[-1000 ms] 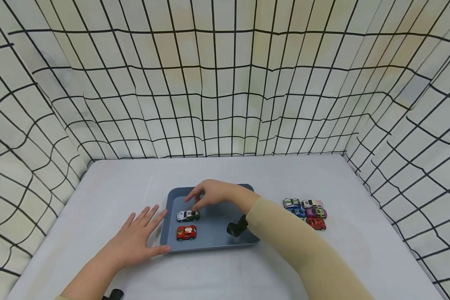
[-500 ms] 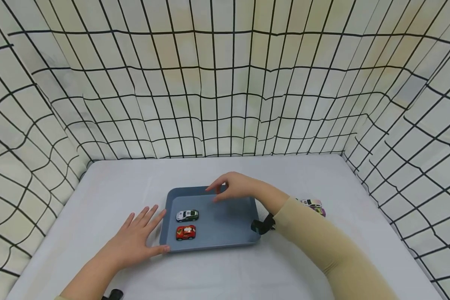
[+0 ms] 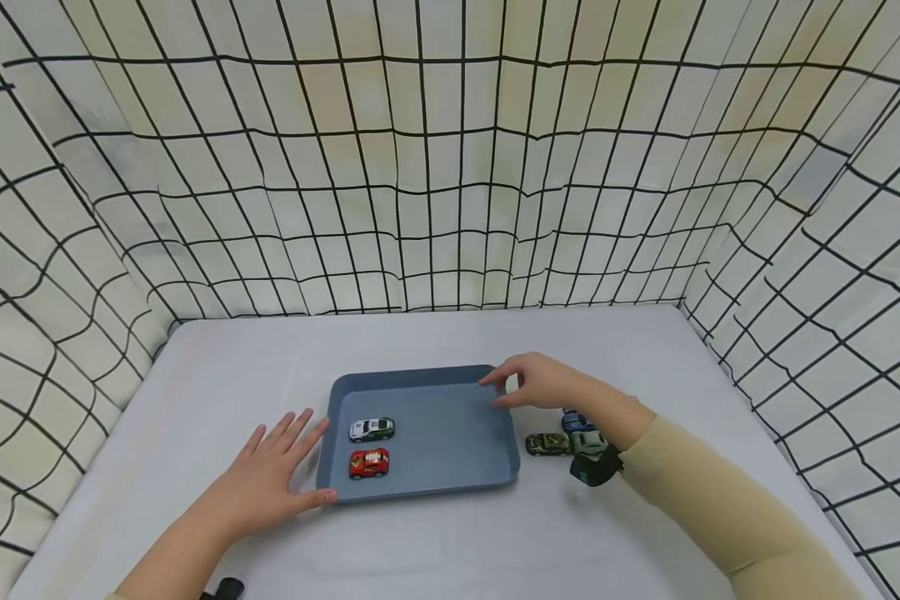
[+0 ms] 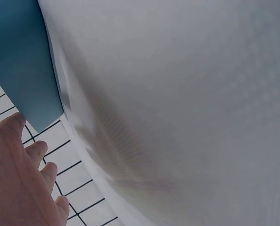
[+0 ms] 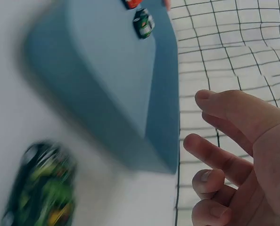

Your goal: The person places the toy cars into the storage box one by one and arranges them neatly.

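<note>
A blue-grey tray (image 3: 446,442) lies on the table, with a white-and-green toy car (image 3: 372,429) and a red toy car (image 3: 368,463) toward its left side. My left hand (image 3: 255,487) is spread beside the tray's left edge, thumb at the near-left corner. Over the tray's far-right corner hovers my right hand (image 3: 543,382), thumb and fingers apart and nothing between them, as the right wrist view also shows. Right of the tray sit a camouflage toy car (image 3: 548,444), a pale green toy car (image 3: 588,442) and a blue toy car (image 3: 574,420); the right forearm hides others.
A white cloth covers the table (image 3: 420,542). Black netting (image 3: 450,192) over white sheeting rises along the back and both sides. A black strap piece (image 3: 596,467) hangs at the right wrist, overlapping the toy cars in the head view.
My right hand has moved right, from beside the white-and-green car to the tray's far-right corner, its fingers leaving that car. The left hand has stayed in place.
</note>
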Action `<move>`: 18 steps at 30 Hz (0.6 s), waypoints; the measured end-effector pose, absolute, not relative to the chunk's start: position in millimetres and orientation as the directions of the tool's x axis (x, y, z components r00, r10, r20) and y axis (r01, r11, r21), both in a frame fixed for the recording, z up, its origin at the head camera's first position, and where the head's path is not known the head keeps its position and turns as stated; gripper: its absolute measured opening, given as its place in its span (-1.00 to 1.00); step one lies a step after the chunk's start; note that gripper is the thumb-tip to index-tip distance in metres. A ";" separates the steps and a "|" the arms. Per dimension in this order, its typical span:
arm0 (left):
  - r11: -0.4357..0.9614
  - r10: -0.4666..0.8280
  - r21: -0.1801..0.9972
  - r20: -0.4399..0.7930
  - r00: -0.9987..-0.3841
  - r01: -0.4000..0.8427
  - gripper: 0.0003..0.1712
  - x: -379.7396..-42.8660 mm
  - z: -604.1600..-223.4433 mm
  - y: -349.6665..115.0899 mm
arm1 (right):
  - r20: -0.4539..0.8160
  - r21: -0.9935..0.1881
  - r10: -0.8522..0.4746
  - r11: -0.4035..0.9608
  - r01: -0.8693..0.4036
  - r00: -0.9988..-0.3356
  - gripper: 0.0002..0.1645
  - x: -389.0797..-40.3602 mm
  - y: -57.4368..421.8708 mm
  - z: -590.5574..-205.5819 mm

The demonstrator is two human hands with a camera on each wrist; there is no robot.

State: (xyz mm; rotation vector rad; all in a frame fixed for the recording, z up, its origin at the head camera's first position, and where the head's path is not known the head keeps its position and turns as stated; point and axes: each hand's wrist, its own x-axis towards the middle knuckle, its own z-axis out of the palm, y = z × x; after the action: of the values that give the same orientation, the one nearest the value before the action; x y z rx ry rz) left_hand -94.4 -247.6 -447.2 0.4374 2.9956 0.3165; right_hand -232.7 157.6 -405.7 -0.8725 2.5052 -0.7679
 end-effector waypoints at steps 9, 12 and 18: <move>0.940 0.288 0.209 -0.069 -0.955 0.268 0.26 -94.1 -445.3 -247.7 | -0.233 -0.595 -0.613 0.704 -0.389 -0.755 -0.54 -217.1 203.6 -404.9; 0.940 0.287 0.210 -0.069 -0.955 0.268 0.26 -93.9 -444.4 -247.3 | -0.245 -0.601 -0.614 0.703 -0.379 -0.750 -0.54 -213.7 212.0 -403.5; 0.940 0.287 0.210 -0.066 -0.956 0.268 0.26 -93.5 -444.2 -246.5 | -0.255 -0.600 -0.615 0.706 -0.376 -0.746 -0.59 -207.7 219.5 -403.1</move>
State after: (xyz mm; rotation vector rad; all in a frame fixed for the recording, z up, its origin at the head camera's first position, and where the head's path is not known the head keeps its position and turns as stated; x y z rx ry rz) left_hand -93.5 -246.5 -444.2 0.4306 3.0001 0.3046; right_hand -207.7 219.5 -403.1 -0.7634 2.4715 -0.7333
